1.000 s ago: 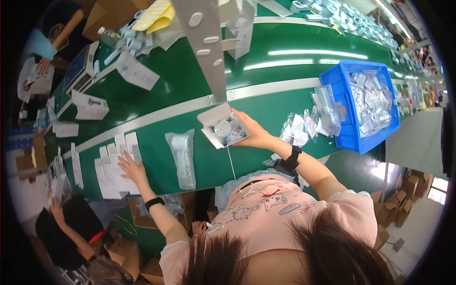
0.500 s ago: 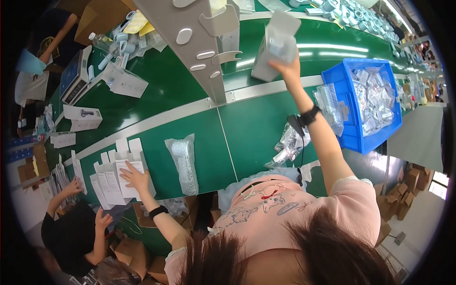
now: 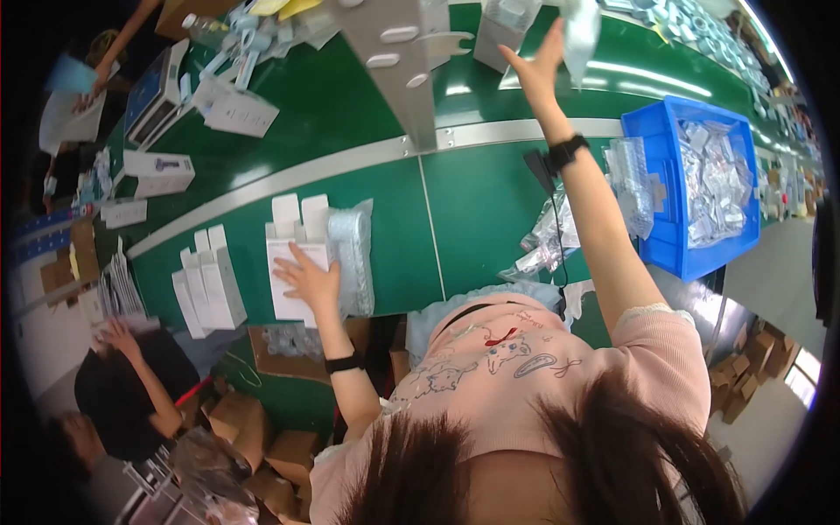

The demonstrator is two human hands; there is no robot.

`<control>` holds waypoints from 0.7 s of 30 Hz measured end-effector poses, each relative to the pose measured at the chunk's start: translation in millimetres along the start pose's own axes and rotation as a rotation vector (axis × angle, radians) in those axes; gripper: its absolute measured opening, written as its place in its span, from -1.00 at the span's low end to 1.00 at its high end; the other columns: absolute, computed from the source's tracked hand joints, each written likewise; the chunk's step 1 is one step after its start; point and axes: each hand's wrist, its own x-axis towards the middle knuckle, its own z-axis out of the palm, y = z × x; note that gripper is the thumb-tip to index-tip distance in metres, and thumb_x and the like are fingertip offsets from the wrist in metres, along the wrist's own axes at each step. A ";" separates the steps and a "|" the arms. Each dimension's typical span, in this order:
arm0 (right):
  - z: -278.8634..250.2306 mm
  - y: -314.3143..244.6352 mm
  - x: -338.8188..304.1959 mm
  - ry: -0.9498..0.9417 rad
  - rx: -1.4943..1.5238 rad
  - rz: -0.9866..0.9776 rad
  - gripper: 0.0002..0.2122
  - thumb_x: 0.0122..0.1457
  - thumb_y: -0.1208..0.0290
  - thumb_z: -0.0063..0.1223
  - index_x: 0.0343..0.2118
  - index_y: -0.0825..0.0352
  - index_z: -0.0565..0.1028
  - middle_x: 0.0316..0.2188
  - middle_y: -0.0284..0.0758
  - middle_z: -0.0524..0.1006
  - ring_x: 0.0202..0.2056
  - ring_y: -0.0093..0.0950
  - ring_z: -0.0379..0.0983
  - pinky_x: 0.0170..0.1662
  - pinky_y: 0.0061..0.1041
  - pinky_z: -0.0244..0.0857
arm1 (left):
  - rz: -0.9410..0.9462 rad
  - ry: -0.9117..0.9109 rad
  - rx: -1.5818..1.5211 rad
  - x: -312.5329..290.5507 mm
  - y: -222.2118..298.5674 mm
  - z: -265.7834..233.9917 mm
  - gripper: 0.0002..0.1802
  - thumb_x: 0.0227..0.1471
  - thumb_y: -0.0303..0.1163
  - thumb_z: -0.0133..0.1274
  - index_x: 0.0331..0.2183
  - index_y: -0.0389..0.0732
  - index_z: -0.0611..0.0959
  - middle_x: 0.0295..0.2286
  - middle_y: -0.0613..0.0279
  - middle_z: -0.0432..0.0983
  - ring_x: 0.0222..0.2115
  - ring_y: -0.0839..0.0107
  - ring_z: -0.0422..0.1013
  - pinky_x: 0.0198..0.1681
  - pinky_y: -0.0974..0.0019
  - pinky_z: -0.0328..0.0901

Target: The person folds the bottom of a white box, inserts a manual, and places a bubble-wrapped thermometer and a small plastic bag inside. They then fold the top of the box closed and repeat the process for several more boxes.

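My left hand [image 3: 311,278] lies over the front of a white carton [image 3: 297,302] with raised flaps, its thumb at the right edge. Close against that carton's right side lies a bubble-wrapped item [image 3: 352,258]. My right hand [image 3: 542,74] reaches far across the bench with thumb and fingers apart. Left of it stands a greyish-white box [image 3: 503,35], cut off by the picture's top. Along the right side of its fingers is a blurred clear plastic bag [image 3: 580,44]; whether the fingers touch it, I cannot tell.
White cartons [image 3: 210,289] stand at left. A metal post [image 3: 394,87] rises from the rail. At right are silvery packets [image 3: 551,232], bubble wrap [image 3: 630,188] and a blue bin [image 3: 674,254] of small bags. A co-worker [image 3: 131,385] sits at lower left.
My left hand has brought the white carton rightward from the row, up to the bubble-wrapped item. My right hand has moved farther off and opened; the greyish-white box is now beside it.
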 end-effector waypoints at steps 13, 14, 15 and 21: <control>-42.6 -165.0 -197.4 -1.060 0.571 -0.815 -0.57 -0.21 0.62 -0.08 -0.17 0.16 0.38 -0.21 -0.30 0.35 -0.08 -0.28 0.22 0.02 -0.15 0.05 | -0.066 0.020 -0.104 -41.7 54.8 14.9 0.02 -0.32 -0.15 0.14 0.13 -0.15 -0.05 0.11 -0.29 -0.43 0.10 -0.31 -0.48 -0.12 -0.54 -0.28; -41.3 -160.8 -204.2 -1.041 0.542 -0.911 -0.60 -0.19 0.59 -0.07 -0.18 0.15 0.39 -0.23 -0.33 0.35 -0.07 -0.31 0.22 0.02 -0.12 0.03 | -0.043 0.020 -0.109 -43.1 58.5 14.2 0.02 -0.32 -0.15 0.14 0.13 -0.15 -0.05 0.11 -0.29 -0.43 0.10 -0.31 -0.48 -0.12 -0.54 -0.28; -40.6 -160.1 -204.4 -1.021 0.519 -1.012 -0.62 -0.16 0.56 -0.07 -0.19 0.13 0.41 -0.25 -0.36 0.36 -0.07 -0.34 0.22 0.03 -0.08 0.02 | -0.036 0.030 -0.108 -44.8 57.4 12.7 0.02 -0.32 -0.16 0.14 0.12 -0.19 -0.04 0.11 -0.28 -0.44 0.11 -0.29 -0.48 -0.12 -0.54 -0.28; -69.0 -133.3 -192.8 -0.977 0.340 -0.992 -0.78 -0.12 0.43 -0.09 -0.33 0.12 0.43 -0.40 -0.45 0.34 -0.19 -0.46 0.25 0.03 -0.10 0.01 | 0.178 0.224 -0.021 -46.3 49.4 12.5 -0.01 -0.34 -0.23 0.17 0.06 -0.40 0.02 0.11 -0.24 -0.31 0.12 -0.20 -0.33 -0.02 -0.39 -0.20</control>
